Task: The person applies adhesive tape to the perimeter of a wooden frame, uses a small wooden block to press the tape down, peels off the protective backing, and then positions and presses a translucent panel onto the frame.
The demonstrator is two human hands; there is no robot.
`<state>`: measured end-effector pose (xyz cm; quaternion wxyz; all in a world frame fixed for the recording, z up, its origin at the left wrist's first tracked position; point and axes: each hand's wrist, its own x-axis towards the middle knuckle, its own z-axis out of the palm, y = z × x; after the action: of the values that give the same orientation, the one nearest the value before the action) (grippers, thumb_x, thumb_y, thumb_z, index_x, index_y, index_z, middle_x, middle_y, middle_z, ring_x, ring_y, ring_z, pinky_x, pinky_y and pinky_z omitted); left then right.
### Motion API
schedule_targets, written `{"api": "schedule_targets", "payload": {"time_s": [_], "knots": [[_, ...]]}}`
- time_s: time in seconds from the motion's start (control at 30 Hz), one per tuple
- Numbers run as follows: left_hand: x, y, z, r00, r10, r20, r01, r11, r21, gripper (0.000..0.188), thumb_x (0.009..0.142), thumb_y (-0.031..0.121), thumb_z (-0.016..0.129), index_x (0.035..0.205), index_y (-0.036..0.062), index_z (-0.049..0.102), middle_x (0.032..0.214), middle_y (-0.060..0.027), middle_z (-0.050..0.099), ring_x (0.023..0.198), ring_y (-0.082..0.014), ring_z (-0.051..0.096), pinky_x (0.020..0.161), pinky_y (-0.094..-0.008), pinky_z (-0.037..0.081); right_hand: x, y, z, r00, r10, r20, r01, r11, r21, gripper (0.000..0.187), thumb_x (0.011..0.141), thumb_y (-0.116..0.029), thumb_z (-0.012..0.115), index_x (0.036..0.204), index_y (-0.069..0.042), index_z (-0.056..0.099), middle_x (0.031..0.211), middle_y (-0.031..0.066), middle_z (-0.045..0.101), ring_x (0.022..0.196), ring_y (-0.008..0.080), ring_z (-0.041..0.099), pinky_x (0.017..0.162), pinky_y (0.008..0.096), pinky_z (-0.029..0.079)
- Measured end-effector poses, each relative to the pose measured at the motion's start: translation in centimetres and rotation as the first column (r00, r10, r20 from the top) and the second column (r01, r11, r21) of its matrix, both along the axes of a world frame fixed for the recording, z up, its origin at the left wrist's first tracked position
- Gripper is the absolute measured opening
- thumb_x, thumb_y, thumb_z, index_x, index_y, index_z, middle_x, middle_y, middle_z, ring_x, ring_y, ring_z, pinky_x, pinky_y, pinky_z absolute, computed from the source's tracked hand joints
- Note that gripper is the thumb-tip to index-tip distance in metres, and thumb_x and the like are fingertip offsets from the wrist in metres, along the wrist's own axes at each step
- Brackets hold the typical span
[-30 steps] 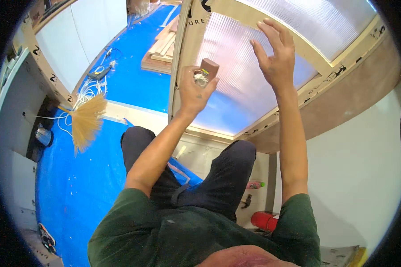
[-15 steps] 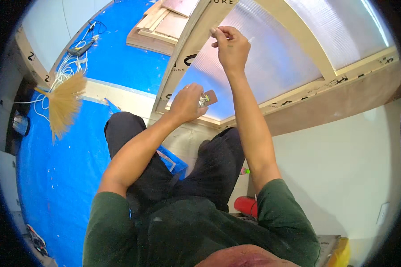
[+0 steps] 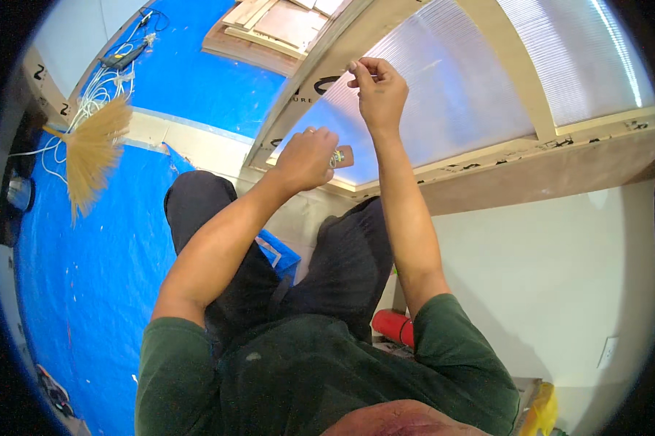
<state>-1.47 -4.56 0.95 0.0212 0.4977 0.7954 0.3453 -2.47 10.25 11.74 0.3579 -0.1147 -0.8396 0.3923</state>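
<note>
Brown block (image 3: 347, 156), clamped in left hand (image 3: 304, 160), jutting beyond its curled fingers (image 3: 323, 138), right hand (image 3: 381, 98) with fingertips together

1. Head view: left camera of a side-by-side pair, head-worn; wide fisheye, picture upright.
2. Looks steeply down and forward over green shirt (image 3: 291, 374) and dark trousers (image 3: 200, 214).
3. Shirt nearest, along lower edge; hands (image 3: 383, 100) near, above centre; blue floor sheet (image 3: 95, 269) farther.
4. Straight edges bow toward the rim.
</note>
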Motion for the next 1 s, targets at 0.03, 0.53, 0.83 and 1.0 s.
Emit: {"api": "schedule_targets", "payload": {"time_s": [0.03,0.53,0.83,1.0], "knots": [[0.0,-0.2,-0.1,1.000,0.007,0.003,-0.007,0.999,-0.045,0.036,0.077,0.014,0.078,0.109,0.0040,0.064,0.110,-0.0170,0.066,0.108,-0.0386,0.065,0.089,-0.0502,0.055,0.1,-0.1,-0.8,1.000,0.009,0.009,-0.009,1.000,-0.024,0.017,0.094,-0.013,0.078,0.097,0.003,0.075,0.083,0.0074,0.076,0.067,0.0122,0.073,0.053,0.0228,0.051],[-0.1,-1.5,-3.2,0.996,-0.087,0.018,0.085,0.865,-0.494,0.036,0.076,0.012,0.078,0.108,0.0016,0.067,0.113,-0.0193,0.070,0.104,-0.0384,0.072,0.090,-0.0495,0.059,0.2,1.4,-13.4,0.992,0.080,0.098,-0.079,0.997,-0.016,0.019,0.093,-0.020,0.077,0.098,-0.001,0.077,0.074,0.0121,0.074,0.064,0.0167,0.071,0.062,0.0327,0.055],[-3.3,-3.2,-0.8,0.991,0.107,0.077,-0.057,0.872,-0.486,0.048,0.071,0.016,0.083,0.112,0.0003,0.064,0.110,-0.0229,0.071,0.104,-0.0429,0.070,0.088,-0.0509,0.057,1.3,2.4,-14.1,0.956,0.236,0.172,-0.226,0.971,-0.075,0.022,0.099,-0.017,0.072,0.107,0.003,0.075,0.087,0.0102,0.077,0.071,0.0127,0.072,0.066,0.0272,0.057],[-3.0,-0.9,-2.9,0.882,0.406,0.241,-0.465,0.834,0.296,0.055,0.074,0.026,0.091,0.110,-0.0003,0.060,0.104,-0.0200,0.064,0.092,-0.0404,0.065,0.081,-0.0467,0.053,2.6,3.1,-12.9,0.942,0.323,0.092,-0.304,0.937,-0.174,0.026,0.103,-0.021,0.068,0.111,0.002,0.075,0.095,0.0104,0.078,0.073,0.0137,0.072,0.067,0.0287,0.058]]}}
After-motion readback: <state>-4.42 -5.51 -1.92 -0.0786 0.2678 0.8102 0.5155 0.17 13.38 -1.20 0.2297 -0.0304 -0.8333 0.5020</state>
